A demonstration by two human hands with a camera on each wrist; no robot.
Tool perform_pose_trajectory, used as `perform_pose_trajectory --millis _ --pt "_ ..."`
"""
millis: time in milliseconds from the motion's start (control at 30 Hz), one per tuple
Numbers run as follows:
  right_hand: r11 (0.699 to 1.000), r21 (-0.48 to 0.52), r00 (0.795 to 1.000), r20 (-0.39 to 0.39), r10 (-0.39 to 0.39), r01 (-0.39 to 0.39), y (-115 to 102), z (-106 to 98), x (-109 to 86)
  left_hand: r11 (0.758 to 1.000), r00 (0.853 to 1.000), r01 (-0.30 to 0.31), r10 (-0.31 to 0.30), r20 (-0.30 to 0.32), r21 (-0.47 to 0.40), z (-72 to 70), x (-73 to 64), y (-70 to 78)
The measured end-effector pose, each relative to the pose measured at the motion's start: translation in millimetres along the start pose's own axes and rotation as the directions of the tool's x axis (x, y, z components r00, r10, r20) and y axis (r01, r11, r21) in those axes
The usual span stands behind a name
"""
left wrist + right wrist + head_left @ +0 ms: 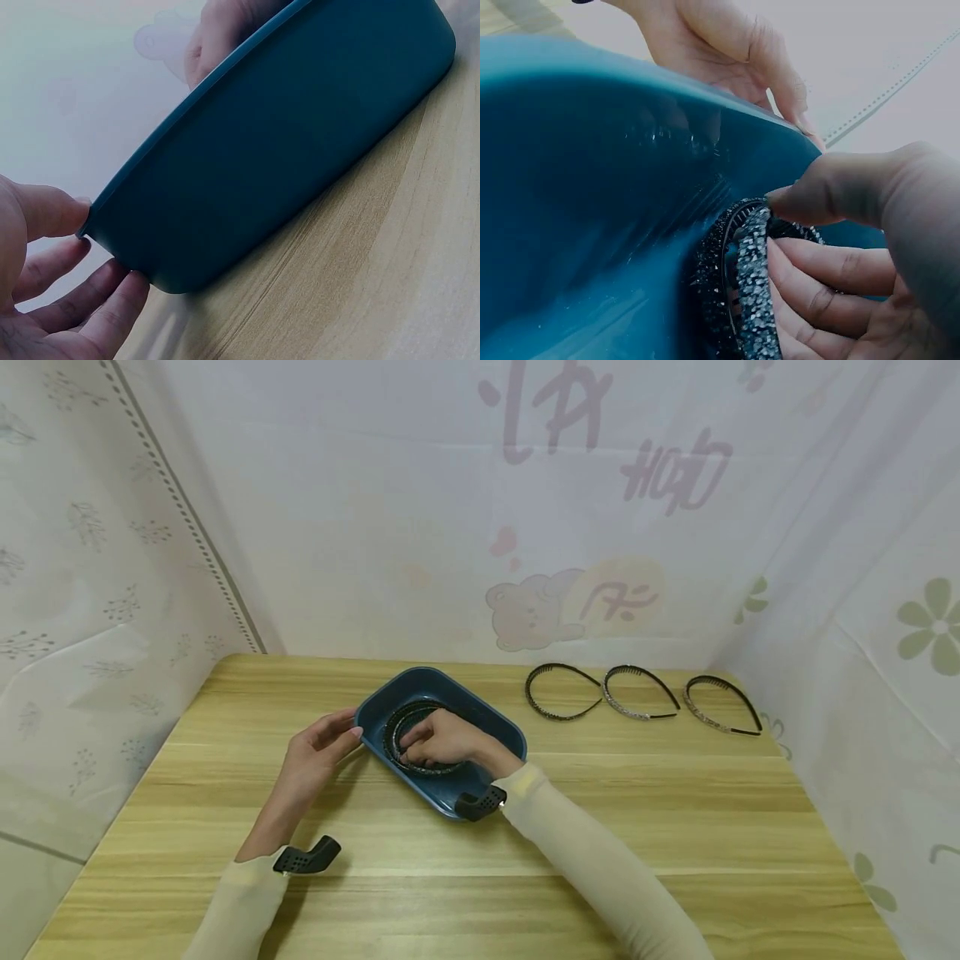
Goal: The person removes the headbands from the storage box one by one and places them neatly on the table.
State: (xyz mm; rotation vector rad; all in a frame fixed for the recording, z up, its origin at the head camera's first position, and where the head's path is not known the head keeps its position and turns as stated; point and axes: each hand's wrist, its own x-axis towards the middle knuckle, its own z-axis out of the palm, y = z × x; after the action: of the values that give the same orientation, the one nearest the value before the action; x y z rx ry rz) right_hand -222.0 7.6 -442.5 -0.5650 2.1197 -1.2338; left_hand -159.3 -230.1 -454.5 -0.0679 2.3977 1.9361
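A deep blue plastic basin (480,720) sits slantwise on the table with several black glittery headbands (391,739) inside. My left hand (315,750) holds its left end. In the left wrist view the thumb is on the basin's rim and the fingers lie against the outer wall (255,180). My right hand (444,739) reaches down into the basin. In the right wrist view it pinches a headband with silvery glitter (754,289) between thumb and fingers. A darker sparkly headband (711,277) lies right behind that one.
Three more headbands lie in a row at the back right of the wooden table (600,860): a dark one (534,703), a silvery one (622,708) and another glittery one (705,718). Printed cloth (360,543) hangs behind the table and at both sides.
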Motion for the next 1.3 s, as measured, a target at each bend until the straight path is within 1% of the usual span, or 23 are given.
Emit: perform_pose_trajectory --millis 267,433,667,967,1100,1300 --pt "0.998 0.061 1.0 -0.002 0.014 -0.013 0.6 -3.8 -5.0 1.0 1.0 0.003 -0.003 0.001 0.001 -0.2 -1.4 2.5" --pt "0.996 0.087 1.0 -0.004 -0.022 0.023 -1.5 -6.7 -11.0 1.0 1.0 0.001 -0.001 0.0 0.009 -0.4 -1.6 1.8" --pt "0.991 0.104 0.996 -0.032 -0.081 0.083 -4.1 -11.3 -22.9 1.0 1.0 0.008 -0.008 0.005 0.014 -0.5 -1.6 0.1" --pt "0.961 0.216 0.985 -0.052 -0.166 0.173 -8.5 -14.8 -37.1 1.0 1.0 -0.001 0.001 0.002 -0.006 -0.4 -0.1 -1.0" --pt "0.951 0.232 0.978 -0.063 -0.197 0.206 -9.6 -14.6 -41.9 1.0 1.0 0.0 0.0 0.007 -0.007 -0.9 0.6 -1.6" --pt "0.928 0.282 0.969 -0.076 -0.233 0.245 -8.9 -15.2 -50.8 1.0 1.0 -0.012 0.012 0.012 -0.021 -0.4 0.8 -2.2"
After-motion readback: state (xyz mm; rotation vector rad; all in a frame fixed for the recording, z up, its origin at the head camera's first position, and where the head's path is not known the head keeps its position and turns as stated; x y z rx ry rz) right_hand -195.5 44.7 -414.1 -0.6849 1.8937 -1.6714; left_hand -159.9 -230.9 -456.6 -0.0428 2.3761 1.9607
